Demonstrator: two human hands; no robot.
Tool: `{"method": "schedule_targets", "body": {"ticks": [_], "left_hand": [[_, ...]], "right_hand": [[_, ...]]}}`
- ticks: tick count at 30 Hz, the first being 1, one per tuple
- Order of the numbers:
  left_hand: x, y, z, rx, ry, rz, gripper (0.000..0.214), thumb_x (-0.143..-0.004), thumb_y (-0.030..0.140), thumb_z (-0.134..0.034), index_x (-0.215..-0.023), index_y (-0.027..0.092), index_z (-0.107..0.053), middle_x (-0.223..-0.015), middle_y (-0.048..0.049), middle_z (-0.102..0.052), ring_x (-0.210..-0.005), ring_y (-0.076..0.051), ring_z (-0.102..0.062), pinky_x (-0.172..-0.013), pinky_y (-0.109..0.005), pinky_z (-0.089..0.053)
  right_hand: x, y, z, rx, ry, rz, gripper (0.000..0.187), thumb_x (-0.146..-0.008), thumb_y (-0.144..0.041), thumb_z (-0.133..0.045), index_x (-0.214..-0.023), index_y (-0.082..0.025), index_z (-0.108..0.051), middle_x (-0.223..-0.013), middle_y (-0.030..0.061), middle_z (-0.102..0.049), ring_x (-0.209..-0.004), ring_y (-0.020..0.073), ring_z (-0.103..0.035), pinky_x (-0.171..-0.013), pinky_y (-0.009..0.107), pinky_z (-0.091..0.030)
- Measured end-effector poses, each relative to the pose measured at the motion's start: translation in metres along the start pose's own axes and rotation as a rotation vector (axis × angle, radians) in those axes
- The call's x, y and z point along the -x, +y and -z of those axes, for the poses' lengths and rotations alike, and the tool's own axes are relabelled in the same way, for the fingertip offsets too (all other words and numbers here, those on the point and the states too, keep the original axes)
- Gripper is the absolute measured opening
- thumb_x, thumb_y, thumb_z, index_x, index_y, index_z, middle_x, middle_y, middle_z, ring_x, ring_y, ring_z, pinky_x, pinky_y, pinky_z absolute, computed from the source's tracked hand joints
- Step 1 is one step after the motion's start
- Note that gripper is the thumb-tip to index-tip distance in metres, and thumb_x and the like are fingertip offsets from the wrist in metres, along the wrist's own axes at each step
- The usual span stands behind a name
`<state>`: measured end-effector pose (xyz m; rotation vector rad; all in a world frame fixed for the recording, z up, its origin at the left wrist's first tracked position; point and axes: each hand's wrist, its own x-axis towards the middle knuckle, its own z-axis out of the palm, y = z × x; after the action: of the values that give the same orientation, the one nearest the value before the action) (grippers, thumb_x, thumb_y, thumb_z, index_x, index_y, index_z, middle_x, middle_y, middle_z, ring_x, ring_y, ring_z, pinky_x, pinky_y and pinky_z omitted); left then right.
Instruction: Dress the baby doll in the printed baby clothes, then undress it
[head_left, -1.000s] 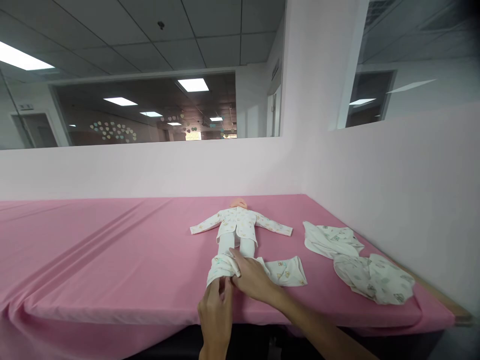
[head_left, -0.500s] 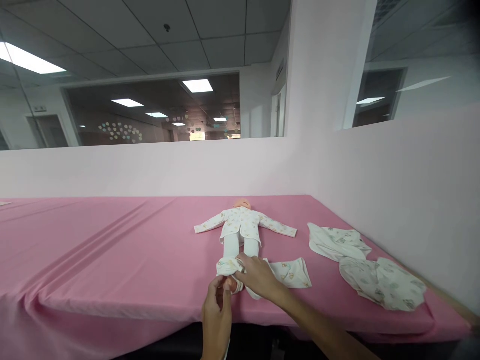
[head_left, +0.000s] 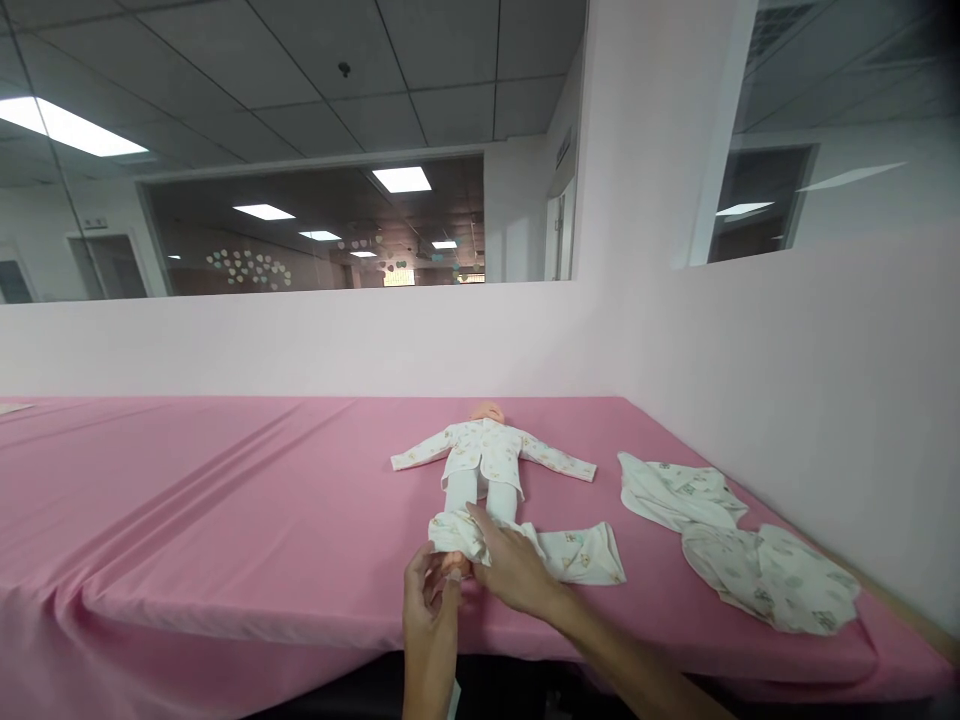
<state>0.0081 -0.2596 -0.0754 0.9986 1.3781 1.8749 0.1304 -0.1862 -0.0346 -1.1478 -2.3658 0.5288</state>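
A baby doll point(head_left: 462, 490) lies on its back with its head at the far end, dressed in a white printed jacket point(head_left: 484, 450) with its sleeves spread. White printed baby pants point(head_left: 454, 533) are bunched around its lower left-side leg, and the other pant leg point(head_left: 589, 555) stretches flat to the right. My right hand point(head_left: 517, 565) grips the bunched fabric from the right, partly covering it. My left hand point(head_left: 433, 595) is closed at the doll's bare foot point(head_left: 454, 563), which pokes out below the cloth.
Two crumpled white printed garments, one farther off point(head_left: 675, 490) and one nearer point(head_left: 772, 575), lie at the right by the wall. A pink cloth point(head_left: 262, 520) covers the table, wrinkled at the left. Its front edge hangs close below my hands. White walls with windows stand behind and right.
The bunched pants and the doll's foot have shifted slightly left, with more of the foot out of the cloth. Both hands stay at the same leg. The view has tilted slightly.
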Motion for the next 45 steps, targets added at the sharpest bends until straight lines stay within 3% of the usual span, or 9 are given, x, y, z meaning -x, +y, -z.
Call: {"method": "schedule_targets", "body": {"ticks": [6,14,22,27,30,35,37,41,45], "left_hand": [[-0.004,0.004,-0.003,-0.417,-0.134,0.037,0.054,-0.086,0.045,-0.051,-0.133,0.021,-0.039,-0.112,-0.0099,-0.065,-0.096,-0.025,-0.064,-0.087,-0.038,-0.045],[-0.010,0.015,-0.004,-0.806,-0.127,-0.004,0.050,-0.091,0.034,-0.036,-0.140,0.023,-0.033,-0.091,-0.0050,-0.068,-0.087,-0.026,-0.062,-0.074,-0.034,-0.041],[-0.014,0.008,0.004,-0.868,-0.049,-0.077,0.040,-0.087,0.033,-0.042,-0.125,0.021,-0.048,-0.106,-0.0088,-0.064,-0.095,-0.025,-0.061,-0.078,-0.035,-0.045],[-0.019,-0.010,0.010,-0.962,0.021,-0.359,0.043,-0.086,0.034,-0.048,-0.125,0.017,-0.049,-0.112,-0.0120,-0.055,-0.103,-0.027,-0.054,-0.087,-0.042,-0.045],[-0.020,-0.023,0.006,-1.043,0.038,-0.611,0.043,-0.083,0.030,-0.053,-0.124,0.018,-0.053,-0.123,-0.0142,-0.047,-0.116,-0.031,-0.046,-0.098,-0.049,-0.038],[-0.027,-0.033,-0.004,-1.134,0.013,-0.747,0.046,-0.087,0.026,-0.051,-0.133,0.019,-0.046,-0.131,-0.0152,-0.043,-0.120,-0.031,-0.043,-0.099,-0.049,-0.036],[-0.031,-0.034,0.001,-1.158,-0.008,-0.738,0.052,-0.089,0.029,-0.047,-0.139,0.017,-0.037,-0.132,-0.0160,-0.043,-0.121,-0.030,-0.043,-0.099,-0.048,-0.037],[-0.032,-0.028,0.028,-1.266,-0.067,-0.650,0.054,-0.089,0.036,-0.048,-0.139,0.018,-0.038,-0.128,-0.0140,-0.049,-0.114,-0.029,-0.046,-0.092,-0.045,-0.040],[-0.026,-0.016,0.050,-1.529,-0.179,-0.701,0.022,-0.086,0.022,-0.053,-0.097,0.030,-0.070,-0.106,-0.0079,-0.059,-0.096,-0.029,-0.049,-0.079,-0.042,-0.037]], "right_hand": [[0.002,-0.003,0.003,-0.031,0.064,0.027,0.059,-0.074,-0.012,-0.047,-0.133,-0.023,-0.048,-0.117,0.0073,-0.065,-0.107,0.0253,-0.058,-0.085,0.032,-0.037],[-0.012,0.005,0.030,-0.109,-0.003,0.115,0.020,-0.078,-0.017,-0.051,-0.093,-0.021,-0.064,-0.094,0.0027,-0.069,-0.086,0.0193,-0.060,-0.071,0.026,-0.037],[-0.034,0.028,0.049,-0.175,0.155,-0.060,0.025,-0.083,-0.034,-0.054,-0.103,-0.019,-0.061,-0.100,0.0056,-0.067,-0.090,0.0215,-0.059,-0.074,0.030,-0.040],[0.005,0.062,0.053,-0.334,-0.028,-0.108,0.068,-0.075,-0.056,-0.064,-0.131,-0.022,-0.049,-0.121,0.0082,-0.060,-0.104,0.0256,-0.057,-0.081,0.034,-0.044],[0.033,0.085,0.054,-0.207,-0.067,-0.131,0.078,-0.066,-0.055,-0.073,-0.134,-0.026,-0.049,-0.132,0.0080,-0.053,-0.120,0.0318,-0.047,-0.093,0.040,-0.039],[0.055,0.099,0.041,0.027,0.081,-0.043,0.023,-0.082,-0.030,-0.055,-0.102,-0.023,-0.065,-0.102,0.0057,-0.064,-0.099,0.0249,-0.055,-0.086,0.036,-0.037],[0.058,0.097,0.036,0.025,0.148,-0.059,0.018,-0.086,-0.023,-0.045,-0.084,-0.021,-0.062,-0.086,0.0037,-0.062,-0.084,0.0200,-0.055,-0.076,0.032,-0.037],[0.067,0.099,0.038,-0.318,0.194,-0.215,0.017,-0.086,-0.030,-0.043,-0.075,-0.020,-0.052,-0.067,-0.0025,-0.050,-0.062,0.0135,-0.044,-0.057,0.025,-0.032],[0.074,0.105,0.048,-0.675,0.250,-0.354,0.017,-0.082,-0.036,-0.047,-0.074,-0.021,-0.048,-0.064,-0.0051,-0.042,-0.057,0.0113,-0.038,-0.052,0.023,-0.029]]}}
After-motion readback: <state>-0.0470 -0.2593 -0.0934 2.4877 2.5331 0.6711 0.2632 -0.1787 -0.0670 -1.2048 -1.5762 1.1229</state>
